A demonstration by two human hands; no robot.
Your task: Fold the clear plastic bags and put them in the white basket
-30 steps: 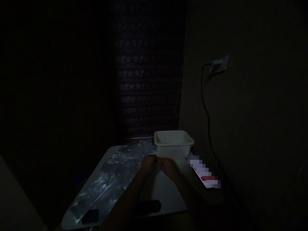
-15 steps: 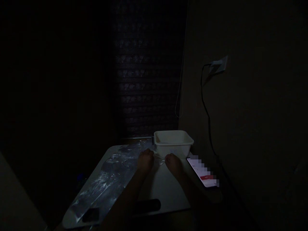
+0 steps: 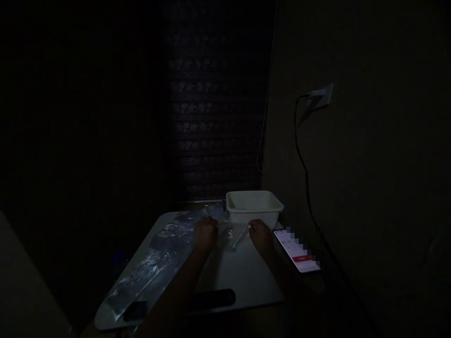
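Film (image 3: 230, 233) in pinching fingers (image 3: 252, 226), drew left hand (image 3: 206, 234) and right hand (image 3: 261, 237) wider apart, leaving more of it spread near the tub (image 3: 253, 216).

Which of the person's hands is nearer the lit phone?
Right. The right hand is just left of the lit phone, beside its far end; the left hand is farther left, with clear plastic between the hands.

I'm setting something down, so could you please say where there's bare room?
Bare table lies between the dark oblong, left hand and right hand. Crowded: plastic sheeting left, white tub far side, phone right, clear film between hands.
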